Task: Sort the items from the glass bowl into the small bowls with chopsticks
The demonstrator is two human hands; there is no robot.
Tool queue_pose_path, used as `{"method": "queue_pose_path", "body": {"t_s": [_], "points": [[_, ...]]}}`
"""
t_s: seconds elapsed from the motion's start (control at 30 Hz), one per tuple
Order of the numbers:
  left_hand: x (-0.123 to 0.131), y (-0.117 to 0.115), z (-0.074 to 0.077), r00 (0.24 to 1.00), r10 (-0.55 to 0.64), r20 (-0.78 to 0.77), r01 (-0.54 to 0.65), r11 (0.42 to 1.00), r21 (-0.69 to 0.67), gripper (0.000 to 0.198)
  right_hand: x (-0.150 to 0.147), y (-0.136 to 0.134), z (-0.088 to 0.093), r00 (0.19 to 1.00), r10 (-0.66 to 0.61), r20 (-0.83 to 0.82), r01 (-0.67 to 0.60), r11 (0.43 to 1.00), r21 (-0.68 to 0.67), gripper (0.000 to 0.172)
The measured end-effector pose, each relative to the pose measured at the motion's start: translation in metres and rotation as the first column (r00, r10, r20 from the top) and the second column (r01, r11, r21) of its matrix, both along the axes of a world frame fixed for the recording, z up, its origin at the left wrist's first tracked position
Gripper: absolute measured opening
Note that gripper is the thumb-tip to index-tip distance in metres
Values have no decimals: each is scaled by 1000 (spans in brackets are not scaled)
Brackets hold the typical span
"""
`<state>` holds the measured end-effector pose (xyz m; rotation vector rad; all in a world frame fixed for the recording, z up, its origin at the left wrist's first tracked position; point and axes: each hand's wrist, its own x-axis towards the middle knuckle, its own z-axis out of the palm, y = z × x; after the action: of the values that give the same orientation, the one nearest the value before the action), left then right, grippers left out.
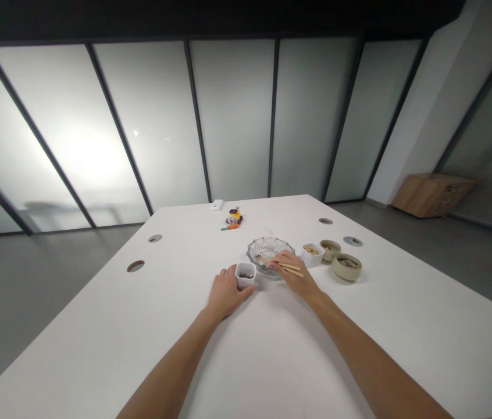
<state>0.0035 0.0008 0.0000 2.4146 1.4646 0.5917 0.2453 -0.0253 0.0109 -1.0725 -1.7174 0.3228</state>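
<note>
My left hand (225, 293) is wrapped round the side of a small white square bowl (245, 281), which stands on the table with small dark pieces in it. My right hand (292, 273) is closed on a pair of wooden chopsticks (290, 269), whose tips point left over a clear glass bowl (290, 245) with a scalloped rim. What lies in the glass bowl under the tips is too small to tell. Just right of my right hand stands another white bowl (313, 260) with pale yellowish pieces.
Two olive-green round bowls, one farther back (335, 252) and one nearer (347, 273), stand at the right with small contents. A yellow toy vehicle (235, 215), an orange toy carrot (231, 227) and a white box (217, 205) lie far back. The white table (246, 361) has several round cable holes.
</note>
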Motion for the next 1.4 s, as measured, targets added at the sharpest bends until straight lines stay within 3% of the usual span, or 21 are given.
{"method": "queue_pose_path", "body": {"t_s": [0.53, 0.87, 1.07, 1.4], "points": [[0, 1, -1, 1000, -2, 1, 2, 1000, -7, 49, -2, 3, -5, 998, -29, -60, 31, 999, 26, 31], [-1, -1, 3, 1000, -2, -10, 2, 1000, -22, 47, -1, 1, 0, 1000, -13, -11, 13, 1000, 17, 35], [0, -1, 3, 1000, -1, -6, 1, 1000, -19, 45, 1, 2, 0, 992, -107, -60, 110, 993, 51, 37], [0, -1, 1, 1000, 2, -12, -2, 1000, 3, 43, 2, 9, -4, 995, -87, -48, 88, 996, 6, 37]]}}
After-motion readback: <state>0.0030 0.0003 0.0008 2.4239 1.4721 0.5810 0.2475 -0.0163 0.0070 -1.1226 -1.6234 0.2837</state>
